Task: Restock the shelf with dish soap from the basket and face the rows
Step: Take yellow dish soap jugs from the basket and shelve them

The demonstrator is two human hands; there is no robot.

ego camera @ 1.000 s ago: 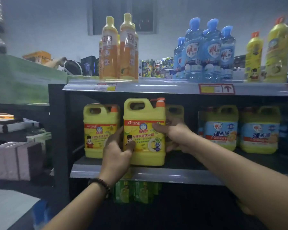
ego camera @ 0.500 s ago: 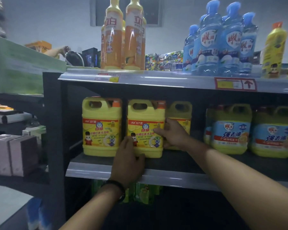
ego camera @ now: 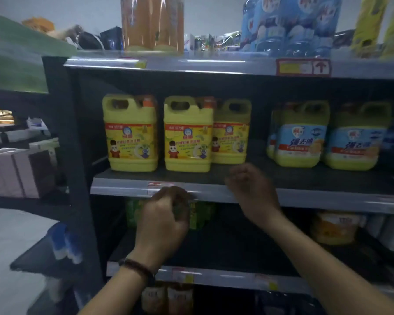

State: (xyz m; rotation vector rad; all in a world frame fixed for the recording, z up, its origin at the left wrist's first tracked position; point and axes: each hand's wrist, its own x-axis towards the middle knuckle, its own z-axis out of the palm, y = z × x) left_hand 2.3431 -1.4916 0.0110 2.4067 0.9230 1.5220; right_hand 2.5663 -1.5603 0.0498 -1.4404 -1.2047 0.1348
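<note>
Three yellow dish soap jugs stand on the middle shelf (ego camera: 214, 192): a left jug (ego camera: 130, 133), a middle jug (ego camera: 188, 135) and a third jug (ego camera: 231, 133) set further back behind it. My left hand (ego camera: 166, 214) hangs below the shelf's front edge with fingers loosely curled, holding nothing. Just in front of the shelf lip, right of the jugs, my right hand (ego camera: 248, 185) is also loosely curled and holds nothing. Neither hand touches a jug. No basket is in view.
Two yellow jugs with blue labels (ego camera: 300, 135) (ego camera: 355, 137) stand to the right on the same shelf. Orange bottles (ego camera: 152, 21) and blue bottles (ego camera: 289, 23) fill the top shelf. Green packs (ego camera: 200, 214) and a yellow tub (ego camera: 332, 228) sit on the shelf below. Pink boxes (ego camera: 16, 171) are at left.
Both hands let go of the middle jug and pulled back off the shelf. The jug now stands in line with the left one. The view has moved closer.
</note>
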